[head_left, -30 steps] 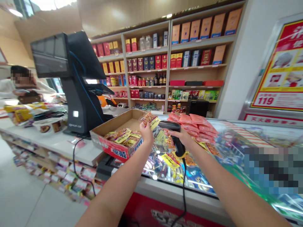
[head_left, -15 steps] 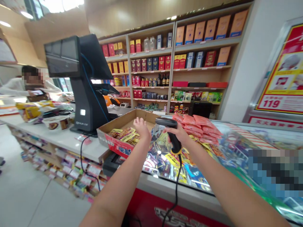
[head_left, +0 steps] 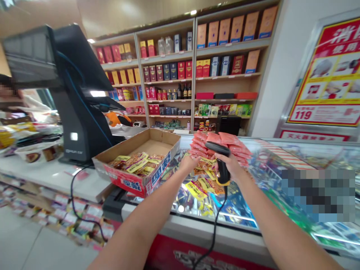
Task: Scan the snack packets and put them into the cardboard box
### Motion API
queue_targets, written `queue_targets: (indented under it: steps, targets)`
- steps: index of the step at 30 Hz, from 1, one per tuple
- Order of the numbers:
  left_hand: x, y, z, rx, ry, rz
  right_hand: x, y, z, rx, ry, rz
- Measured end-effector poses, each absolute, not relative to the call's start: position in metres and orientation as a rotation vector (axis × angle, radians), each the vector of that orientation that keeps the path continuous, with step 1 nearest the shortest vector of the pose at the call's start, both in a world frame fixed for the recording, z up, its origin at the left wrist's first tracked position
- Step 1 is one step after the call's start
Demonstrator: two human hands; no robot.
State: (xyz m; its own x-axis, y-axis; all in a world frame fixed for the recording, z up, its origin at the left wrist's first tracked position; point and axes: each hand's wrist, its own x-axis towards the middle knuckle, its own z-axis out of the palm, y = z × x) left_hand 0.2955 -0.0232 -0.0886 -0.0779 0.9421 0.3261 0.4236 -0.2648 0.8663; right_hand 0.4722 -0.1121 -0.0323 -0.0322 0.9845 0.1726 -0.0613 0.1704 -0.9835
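Observation:
My right hand (head_left: pixel 229 167) is wrapped round the grip of a black barcode scanner (head_left: pixel 222 165), held above the glass counter with its cord hanging down. At the left edge of a spread of yellow-labelled snack packets (head_left: pixel 206 168) is my left hand (head_left: pixel 189 164), its fingers pointing right. Those fingers are small and partly hidden, so whether they pinch a packet is unclear. An open cardboard box (head_left: pixel 135 179) sits left of my left forearm, with several similar snack packets (head_left: pixel 137 164) inside. Pink-red packets (head_left: pixel 222 140) are piled behind the scanner.
A black point-of-sale terminal (head_left: pixel 77 97) stands on the white counter (head_left: pixel 56 178) at left. Bowl-shaped tubs (head_left: pixel 36 152) lie beside it, and a person is at the far left edge. Behind the counter are shelves (head_left: pixel 168 82) of boxes and bottles. Goods show under the glass (head_left: pixel 182 200).
My left hand has moved right, out from over the cardboard box to the snack packets on the glass. The scanner has shifted slightly right in my right hand. The view has turned right.

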Motion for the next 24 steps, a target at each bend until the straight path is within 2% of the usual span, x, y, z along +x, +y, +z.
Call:
queue_targets:
  steps: [5,13,19,24]
  targets:
    - [0.290,-0.018,-0.102,1.710,1.497,1.191,0.471,-0.116,-0.036,-1.036,-1.313,1.145]
    - [0.281,-0.022,-0.095,1.801,1.350,1.089,0.469,-0.114,-0.041,-1.027,-1.384,1.093]
    - [0.267,-0.016,-0.088,1.586,1.144,1.335,0.469,-0.115,-0.040,-1.021,-1.367,1.092]
    - [0.256,-0.013,-0.079,1.101,0.850,1.488,0.467,-0.121,-0.036,-1.050,-1.369,1.109]
